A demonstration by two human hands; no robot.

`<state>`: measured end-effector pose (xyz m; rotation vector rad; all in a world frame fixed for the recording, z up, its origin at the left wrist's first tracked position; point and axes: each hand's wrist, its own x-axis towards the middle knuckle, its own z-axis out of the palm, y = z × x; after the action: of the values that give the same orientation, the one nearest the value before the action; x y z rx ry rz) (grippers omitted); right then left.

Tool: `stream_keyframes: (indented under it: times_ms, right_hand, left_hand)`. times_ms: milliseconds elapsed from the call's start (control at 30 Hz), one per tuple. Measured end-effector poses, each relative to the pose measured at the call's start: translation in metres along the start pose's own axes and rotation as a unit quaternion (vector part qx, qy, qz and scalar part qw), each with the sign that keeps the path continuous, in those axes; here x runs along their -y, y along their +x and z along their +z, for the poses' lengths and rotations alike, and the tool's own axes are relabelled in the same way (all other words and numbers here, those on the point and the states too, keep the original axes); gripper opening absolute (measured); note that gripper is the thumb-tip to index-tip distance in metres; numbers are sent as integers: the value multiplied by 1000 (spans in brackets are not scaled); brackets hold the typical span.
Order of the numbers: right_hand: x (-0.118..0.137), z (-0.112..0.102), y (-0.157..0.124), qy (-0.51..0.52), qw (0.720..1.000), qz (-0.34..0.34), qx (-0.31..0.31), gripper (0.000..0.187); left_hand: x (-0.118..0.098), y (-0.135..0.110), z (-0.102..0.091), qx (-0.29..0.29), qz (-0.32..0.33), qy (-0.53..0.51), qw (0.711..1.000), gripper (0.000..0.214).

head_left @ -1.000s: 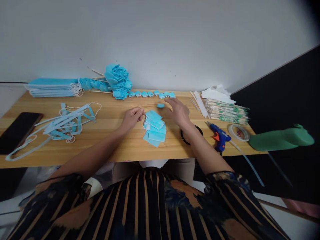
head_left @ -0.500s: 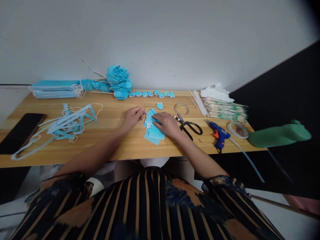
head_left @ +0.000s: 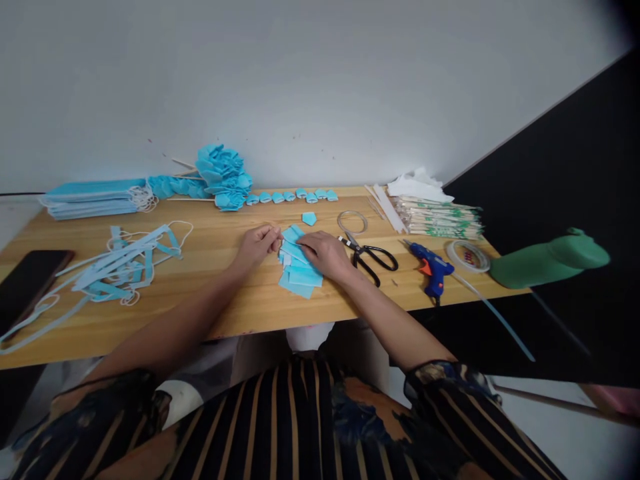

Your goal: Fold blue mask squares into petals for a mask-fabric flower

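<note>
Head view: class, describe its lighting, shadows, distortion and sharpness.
Head view: even soft light, only faint shadows under the hands on the table; wide-angle bending bows the table edge; corners darken; the left hand, right hand and blue squares look slightly soft.

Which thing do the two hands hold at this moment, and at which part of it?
Both hands are on the pile of blue pieces. The left hand pinches its top left edge; the right hand lies on top. A lifted grip cannot be told.

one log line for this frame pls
left hand: pinching blue pieces | right hand: resting on pile | scissors: beside right hand | table
</note>
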<state>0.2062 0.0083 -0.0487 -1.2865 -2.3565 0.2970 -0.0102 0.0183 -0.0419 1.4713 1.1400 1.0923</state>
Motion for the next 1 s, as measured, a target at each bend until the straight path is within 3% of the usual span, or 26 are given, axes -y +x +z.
stream_keyframes:
  times_ms: [167, 300, 400, 533, 700, 800, 1000]
  right_hand:
    - [1, -1, -1, 13, 1000, 16, -21, 34]
    - [-5, 0, 1, 28, 997, 16, -73, 37]
    - [-20, -6, 5, 47, 990, 28, -128, 39]
    - [-54, -30, 18, 67, 979, 70, -179, 40]
    - [-98, -51, 58, -13, 987, 116, -111, 42]
    - [-113, -41, 88, -52, 993, 96, -41, 49]
    - [-122, -11, 133, -71, 992, 103, 33, 59]
  left_hand:
    - [3, 3, -1, 7, 16, 9, 1000, 53]
    - [4, 4, -2, -1, 28, 17, 999, 50]
    - [5, 4, -1, 5, 33, 21, 999, 50]
    - [6, 4, 2, 21, 38, 34, 998, 50]
    - [11, 4, 4, 23, 36, 40, 998, 47]
    - [14, 4, 4, 25, 39, 43, 998, 48]
    - [15, 3, 4, 28, 28, 51, 998, 46]
